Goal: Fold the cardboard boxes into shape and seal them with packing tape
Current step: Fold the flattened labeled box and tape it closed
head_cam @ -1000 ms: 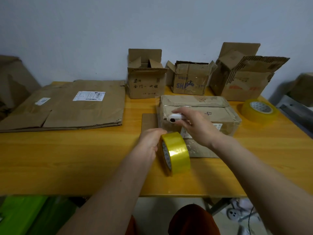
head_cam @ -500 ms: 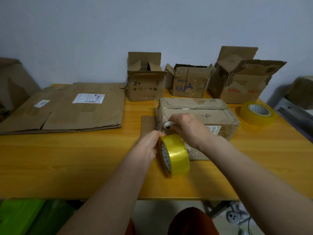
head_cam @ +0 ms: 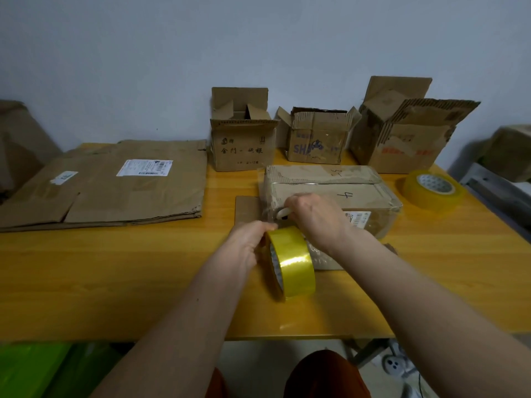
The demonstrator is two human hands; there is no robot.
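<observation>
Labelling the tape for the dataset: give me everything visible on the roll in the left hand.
The tape roll is glossy yellow, wound on a core whose inside shows white with dark print. It stands on edge on the wooden table, near the front edge, open side facing left. The left hand holds its upper left rim. The right hand grips a small white tool just above it, by the closed box.
</observation>
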